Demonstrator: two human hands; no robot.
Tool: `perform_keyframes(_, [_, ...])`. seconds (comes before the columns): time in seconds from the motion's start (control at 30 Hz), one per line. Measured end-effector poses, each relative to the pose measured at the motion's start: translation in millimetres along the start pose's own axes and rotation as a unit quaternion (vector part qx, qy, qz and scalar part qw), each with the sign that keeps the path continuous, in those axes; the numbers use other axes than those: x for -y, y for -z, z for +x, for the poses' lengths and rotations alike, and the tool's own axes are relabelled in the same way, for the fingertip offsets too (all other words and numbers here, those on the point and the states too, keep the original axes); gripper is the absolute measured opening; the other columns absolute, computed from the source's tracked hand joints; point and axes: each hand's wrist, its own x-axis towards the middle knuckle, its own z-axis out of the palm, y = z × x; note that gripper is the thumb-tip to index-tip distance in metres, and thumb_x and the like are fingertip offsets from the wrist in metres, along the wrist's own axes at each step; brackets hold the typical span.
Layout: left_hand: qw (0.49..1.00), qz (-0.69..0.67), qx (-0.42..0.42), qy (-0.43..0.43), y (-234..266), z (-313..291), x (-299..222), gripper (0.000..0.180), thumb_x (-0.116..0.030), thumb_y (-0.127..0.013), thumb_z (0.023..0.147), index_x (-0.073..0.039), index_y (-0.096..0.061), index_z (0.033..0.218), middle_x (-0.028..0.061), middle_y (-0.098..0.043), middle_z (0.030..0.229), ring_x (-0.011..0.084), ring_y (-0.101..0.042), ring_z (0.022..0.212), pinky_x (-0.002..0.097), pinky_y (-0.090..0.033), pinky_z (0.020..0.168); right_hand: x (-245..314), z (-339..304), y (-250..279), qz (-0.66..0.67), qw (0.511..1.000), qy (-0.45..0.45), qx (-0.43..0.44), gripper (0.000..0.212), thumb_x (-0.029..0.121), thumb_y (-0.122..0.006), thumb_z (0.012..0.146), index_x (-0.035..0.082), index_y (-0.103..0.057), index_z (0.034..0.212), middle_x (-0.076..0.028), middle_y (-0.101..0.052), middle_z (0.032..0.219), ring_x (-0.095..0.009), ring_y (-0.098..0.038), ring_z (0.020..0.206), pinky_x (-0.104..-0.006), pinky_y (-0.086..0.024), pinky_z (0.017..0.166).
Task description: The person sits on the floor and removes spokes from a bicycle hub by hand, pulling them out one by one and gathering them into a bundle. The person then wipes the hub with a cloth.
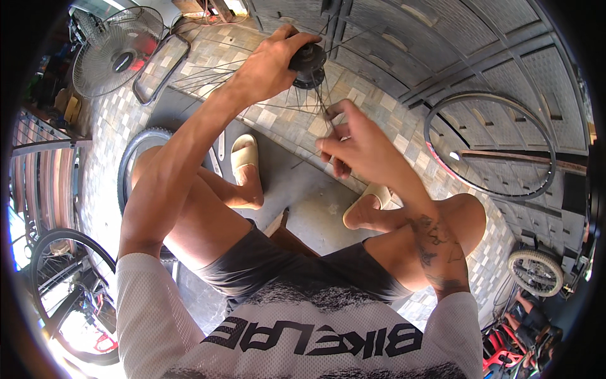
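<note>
My left hand [268,66] is wrapped round a black bicycle hub [308,62], holding it up ahead of me. Long thin spokes [205,77] fan out from the hub, many toward the left and several downward. Just below the hub, my right hand [356,142] is closed, with thumb and fingers pinching spokes [324,104] that hang from it. Whether it grips one spoke or more is too fine to tell. No rim is joined to the hub.
A bare rim [435,151] leans against grey drawer cabinets [404,38] on the right. A fan [120,57] stands at far left. By my left leg is a tyred wheel [128,155]; a wrench-like tool [216,161] lies on the grey mat [303,196]. A small wheel [536,273] stands lower right.
</note>
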Motion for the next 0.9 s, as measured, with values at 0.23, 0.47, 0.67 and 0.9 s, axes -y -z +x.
perform_keyframes(0.23, [0.999, -0.003, 0.016, 0.028, -5.7, -0.1, -5.7, 0.073, 0.01, -0.072, 0.078, -0.01, -0.061, 0.148, 0.0214, -0.061, 0.129, 0.0444, -0.063, 0.124, 0.0491, -0.055, 0.106, 26.1, -1.6, 28.2, 0.237, 0.963, 0.114, -0.049, 0.03, 0.024, -0.061, 0.11, 0.001, -0.062, 0.13, -0.02, -0.077, 0.112, -0.024, -0.076, 0.085, -0.0326, -0.061, 0.067])
perform_keyframes(0.47, [0.999, -0.016, 0.048, 0.018, -11.4, -1.4, -19.1, 0.071, 0.006, -0.075, 0.081, -0.006, -0.06, 0.149, 0.0225, -0.06, 0.132, 0.0444, -0.063, 0.125, 0.0499, -0.054, 0.106, 20.0, 36.8, 20.3, -0.094, 0.955, 0.181, -0.214, 0.034, 0.022, -0.074, 0.104, 0.002, -0.068, 0.13, -0.011, -0.08, 0.103, -0.016, -0.074, 0.075, -0.0311, -0.058, 0.065])
perform_keyframes(0.67, [0.997, -0.01, 0.061, 0.035, -7.6, -5.6, -25.9, 0.083, 0.007, -0.075, 0.082, -0.013, -0.051, 0.159, 0.0218, -0.059, 0.142, 0.0453, -0.057, 0.135, 0.0491, -0.05, 0.115, 20.1, 28.6, 35.2, -0.093, 0.907, 0.272, -0.309, 0.034, 0.031, -0.077, 0.102, 0.004, -0.072, 0.122, -0.003, -0.073, 0.087, -0.007, -0.063, 0.065, -0.0253, -0.048, 0.059])
perform_keyframes(0.9, [0.996, -0.046, 0.074, -0.004, 7.1, -6.1, -32.5, 0.097, 0.012, -0.073, 0.079, -0.019, -0.043, 0.165, 0.0188, -0.059, 0.151, 0.0404, -0.057, 0.14, 0.0481, -0.05, 0.118, -1.9, 41.0, 59.4, -0.063, 0.954, 0.108, -0.274, 0.042, 0.041, -0.072, 0.103, 0.002, -0.076, 0.116, -0.007, -0.076, 0.086, -0.015, -0.069, 0.077, -0.0347, -0.056, 0.074])
